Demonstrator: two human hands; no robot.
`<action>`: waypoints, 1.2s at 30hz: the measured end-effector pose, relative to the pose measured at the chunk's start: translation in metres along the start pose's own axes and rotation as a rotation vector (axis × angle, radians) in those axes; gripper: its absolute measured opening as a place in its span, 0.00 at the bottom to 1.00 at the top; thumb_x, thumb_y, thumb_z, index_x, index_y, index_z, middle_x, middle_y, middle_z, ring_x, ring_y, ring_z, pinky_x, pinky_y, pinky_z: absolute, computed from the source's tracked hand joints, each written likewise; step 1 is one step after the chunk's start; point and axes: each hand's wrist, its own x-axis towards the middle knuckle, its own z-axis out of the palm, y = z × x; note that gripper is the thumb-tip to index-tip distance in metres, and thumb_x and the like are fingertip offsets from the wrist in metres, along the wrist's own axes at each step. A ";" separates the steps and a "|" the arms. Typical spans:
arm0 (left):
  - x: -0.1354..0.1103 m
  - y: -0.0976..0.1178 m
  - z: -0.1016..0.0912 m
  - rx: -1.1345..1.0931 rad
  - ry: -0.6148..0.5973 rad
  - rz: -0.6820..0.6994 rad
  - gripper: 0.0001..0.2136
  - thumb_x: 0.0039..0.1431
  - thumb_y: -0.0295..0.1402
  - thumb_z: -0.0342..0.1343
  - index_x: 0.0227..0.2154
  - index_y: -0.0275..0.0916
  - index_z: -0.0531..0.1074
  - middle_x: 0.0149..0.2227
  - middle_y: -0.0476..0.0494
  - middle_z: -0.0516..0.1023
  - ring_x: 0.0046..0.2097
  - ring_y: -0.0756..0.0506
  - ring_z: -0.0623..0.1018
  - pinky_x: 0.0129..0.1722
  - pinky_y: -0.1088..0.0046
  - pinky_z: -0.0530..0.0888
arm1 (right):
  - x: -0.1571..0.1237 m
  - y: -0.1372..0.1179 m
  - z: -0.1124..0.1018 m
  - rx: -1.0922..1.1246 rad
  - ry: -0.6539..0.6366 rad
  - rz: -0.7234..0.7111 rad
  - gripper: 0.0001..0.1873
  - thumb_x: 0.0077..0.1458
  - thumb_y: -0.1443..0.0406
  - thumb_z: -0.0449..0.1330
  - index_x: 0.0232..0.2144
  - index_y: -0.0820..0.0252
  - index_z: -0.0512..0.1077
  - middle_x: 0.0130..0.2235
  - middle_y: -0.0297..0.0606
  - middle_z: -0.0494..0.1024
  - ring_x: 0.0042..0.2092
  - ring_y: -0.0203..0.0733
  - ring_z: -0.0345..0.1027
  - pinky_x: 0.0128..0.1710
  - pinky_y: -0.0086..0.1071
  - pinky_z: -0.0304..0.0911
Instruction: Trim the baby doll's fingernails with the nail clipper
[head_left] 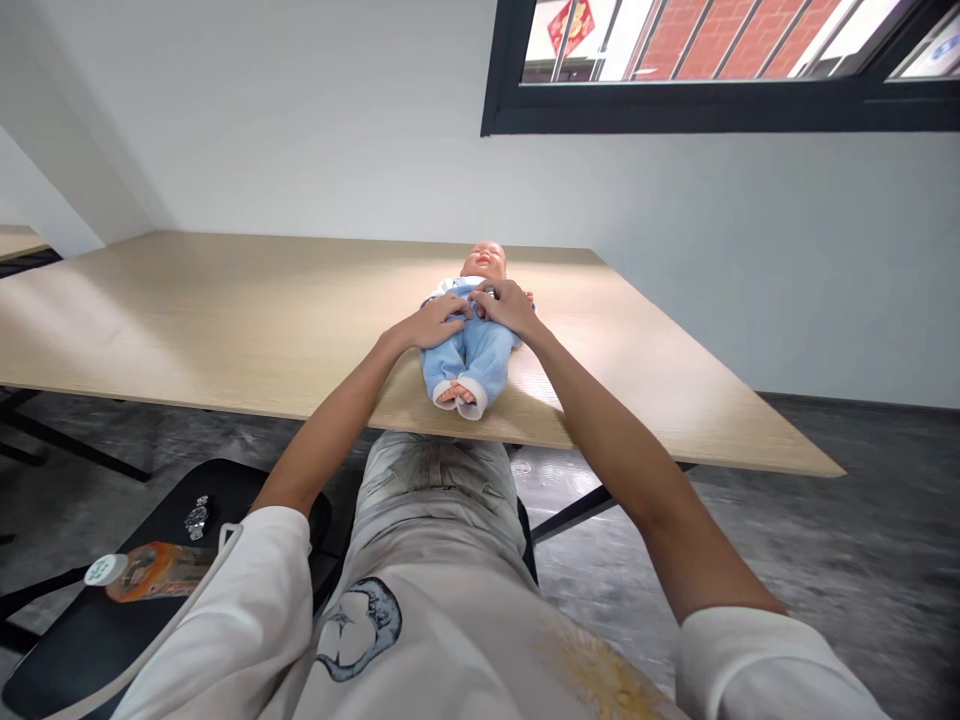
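Observation:
A baby doll lies on its back on the wooden table, head toward the wall and feet near the table's front edge. It wears light blue overalls with white cuffs over a white top. At the left of the doll's chest, my left hand has bent fingers closed on the overalls' front. My right hand reaches in from the other side, its curled fingers gripping the same cloth near a small shiny spot. Both sets of fingertips nearly meet, and they partly hide the cloth between them.
Left of my body stands a black chair holding a bottle with orange markings and a metal wristwatch. A pale strap runs beside them. The white wall and a dark-framed window border the table's far side.

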 end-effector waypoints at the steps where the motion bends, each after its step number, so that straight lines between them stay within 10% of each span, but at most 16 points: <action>1: 0.000 0.000 0.000 0.002 0.001 0.002 0.17 0.66 0.35 0.53 0.53 0.40 0.80 0.54 0.39 0.83 0.57 0.37 0.79 0.68 0.52 0.77 | 0.000 0.000 0.000 -0.001 -0.001 0.001 0.11 0.64 0.55 0.62 0.31 0.51 0.76 0.27 0.34 0.77 0.33 0.50 0.76 0.52 0.51 0.79; 36: 0.000 0.001 0.001 0.018 -0.010 0.024 0.16 0.69 0.35 0.51 0.53 0.41 0.79 0.55 0.37 0.82 0.60 0.35 0.78 0.71 0.49 0.75 | -0.002 -0.006 -0.003 -0.018 -0.013 0.026 0.13 0.68 0.57 0.63 0.31 0.52 0.76 0.31 0.39 0.80 0.39 0.54 0.79 0.55 0.53 0.78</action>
